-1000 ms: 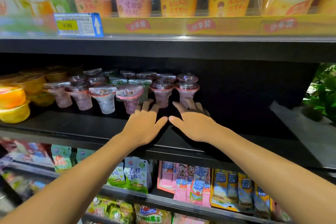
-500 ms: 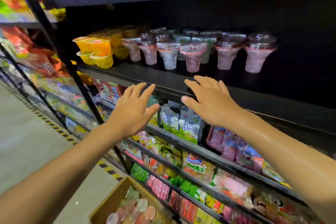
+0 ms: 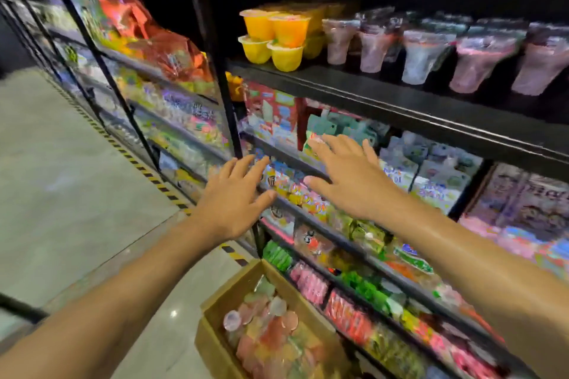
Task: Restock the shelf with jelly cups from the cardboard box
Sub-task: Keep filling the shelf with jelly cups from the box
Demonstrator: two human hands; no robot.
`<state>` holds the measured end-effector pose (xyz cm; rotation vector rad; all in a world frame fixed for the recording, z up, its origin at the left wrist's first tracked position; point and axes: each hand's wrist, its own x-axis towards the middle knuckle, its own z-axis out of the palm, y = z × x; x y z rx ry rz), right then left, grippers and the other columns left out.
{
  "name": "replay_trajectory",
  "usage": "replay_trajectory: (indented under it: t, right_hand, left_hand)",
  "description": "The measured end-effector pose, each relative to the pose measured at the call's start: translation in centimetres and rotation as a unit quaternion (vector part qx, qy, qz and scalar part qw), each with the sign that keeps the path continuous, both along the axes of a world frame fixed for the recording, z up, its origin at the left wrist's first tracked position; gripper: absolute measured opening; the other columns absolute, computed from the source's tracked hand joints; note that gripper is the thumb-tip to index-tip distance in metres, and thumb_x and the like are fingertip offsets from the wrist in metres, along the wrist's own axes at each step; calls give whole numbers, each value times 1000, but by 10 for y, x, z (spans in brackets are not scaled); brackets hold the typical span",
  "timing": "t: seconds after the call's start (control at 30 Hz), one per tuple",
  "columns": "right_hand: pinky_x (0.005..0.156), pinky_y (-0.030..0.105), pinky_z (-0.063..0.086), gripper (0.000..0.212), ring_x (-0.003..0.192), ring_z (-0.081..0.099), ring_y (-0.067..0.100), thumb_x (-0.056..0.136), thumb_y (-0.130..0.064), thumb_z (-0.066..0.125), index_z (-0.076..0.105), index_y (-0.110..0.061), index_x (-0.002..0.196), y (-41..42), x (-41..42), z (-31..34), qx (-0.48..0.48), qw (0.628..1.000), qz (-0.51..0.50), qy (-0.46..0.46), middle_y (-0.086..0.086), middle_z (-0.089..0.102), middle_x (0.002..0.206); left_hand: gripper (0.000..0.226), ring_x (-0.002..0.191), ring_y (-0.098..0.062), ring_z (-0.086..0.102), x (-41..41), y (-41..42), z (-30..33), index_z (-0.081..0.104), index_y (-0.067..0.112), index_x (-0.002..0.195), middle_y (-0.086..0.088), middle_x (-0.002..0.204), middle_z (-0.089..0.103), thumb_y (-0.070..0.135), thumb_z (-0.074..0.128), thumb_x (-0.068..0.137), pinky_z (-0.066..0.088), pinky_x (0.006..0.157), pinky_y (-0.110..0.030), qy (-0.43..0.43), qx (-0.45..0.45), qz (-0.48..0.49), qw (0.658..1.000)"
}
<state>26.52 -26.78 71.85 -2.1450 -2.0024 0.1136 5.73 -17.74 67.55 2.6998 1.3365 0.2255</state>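
Note:
A cardboard box (image 3: 221, 295) stands open on the floor below me, filled with several jelly cups (image 3: 271, 332) seen from their round lids. More jelly cups (image 3: 421, 52) in pink and clear tones stand in rows on the dark shelf (image 3: 354, 95) at the upper right. My left hand (image 3: 234, 200) and my right hand (image 3: 351, 175) hover side by side in the air in front of the lower shelves, fingers spread and holding nothing. Both hands are well above the box and below the jelly shelf.
Yellow and orange fruit cups (image 3: 277, 37) are stacked at the shelf's left end. Lower shelves hold packed snack bags (image 3: 431, 175). A black upright post (image 3: 215, 71) divides the shelving. Grey floor (image 3: 61, 178) with a striped hazard line lies to the left.
Both hands have pulled back from the jelly shelf and dropped lower. The view has swung down and left, bringing the cardboard box fully into sight.

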Motion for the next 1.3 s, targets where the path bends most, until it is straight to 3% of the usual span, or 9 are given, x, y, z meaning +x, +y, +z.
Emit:
replay_trajectory:
  t: [0.33, 0.5, 0.6, 0.77, 0.87, 0.93, 1.03, 1.17, 1.3]
  right_hand:
    - [123, 45, 9, 71, 151, 11, 26, 99, -49, 49, 18, -27, 158, 34, -120, -131, -113, 988, -68, 77, 4, 16, 165]
    - [120, 47, 20, 71, 148, 19, 29, 97, -50, 51, 24, -23, 157, 33, -136, -200, -148, 980, -88, 99, 6, 24, 161]
    - [122, 46, 17, 70, 149, 15, 30, 98, -49, 49, 23, -22, 157, 40, -131, -236, -176, 975, -87, 107, 5, 22, 162]
    - [120, 47, 23, 68, 147, 18, 28, 97, -48, 52, 27, -24, 156, 52, -115, -322, -170, 968, -103, 155, 1, 25, 160]
    - [119, 47, 24, 67, 145, 23, 31, 98, -44, 51, 27, -21, 156, 52, -111, -398, -188, 959, -130, 170, 6, 31, 157]
    - [118, 47, 25, 66, 144, 24, 32, 98, -43, 51, 27, -21, 156, 50, -109, -461, -210, 952, -147, 168, 8, 31, 156]
    - [118, 42, 25, 63, 145, 21, 28, 99, -42, 52, 29, -22, 155, 46, -107, -557, -241, 937, -175, 184, 5, 28, 157]
    - [109, 37, 32, 58, 139, 29, 29, 98, -43, 54, 35, -24, 149, 39, -106, -675, -290, 925, -188, 157, 6, 36, 151]
    - [111, 44, 35, 60, 139, 29, 31, 97, -41, 56, 33, -22, 149, 36, -107, -778, -340, 912, -188, 133, 7, 36, 151]
  left_hand:
    - [69, 145, -26, 21, -113, 29, -123, 18, 26, 158, -1, 160, 26, 50, 45, 100, 30, 112, -47, 51, -91, -58, 993]
    - [66, 140, -34, 31, -119, 30, -171, 25, 20, 156, -9, 156, 35, 43, 49, 100, 35, 111, -52, 39, -159, -66, 984]
    - [64, 140, -34, 32, -109, 30, -196, 28, 20, 155, -8, 156, 35, 42, 48, 99, 33, 112, -51, 31, -180, -42, 982]
    - [78, 141, -34, 28, -96, 45, -279, 21, 21, 158, -7, 160, 28, 59, 33, 91, 32, 113, -50, 55, -229, -11, 972]
    - [59, 143, -30, 23, -86, 50, -351, 27, 21, 156, -6, 161, 27, 40, 43, 102, 26, 115, -44, 68, -248, -27, 966]
    - [60, 141, -33, 27, -82, 52, -415, 29, 21, 154, -6, 157, 30, 36, 48, 100, 30, 113, -45, 64, -259, -23, 964]
    - [65, 135, -36, 35, -76, 52, -520, 28, 23, 153, -7, 151, 36, 42, 53, 95, 35, 108, -47, 83, -273, -22, 958]
    - [68, 140, -38, 29, -69, 45, -645, 29, 20, 152, -13, 153, 31, 42, 57, 93, 31, 113, -49, 111, -322, -57, 939]
    - [84, 135, -40, 35, -65, 42, -753, 28, 23, 152, -13, 150, 34, 55, 58, 80, 39, 107, -53, 148, -322, -102, 929]
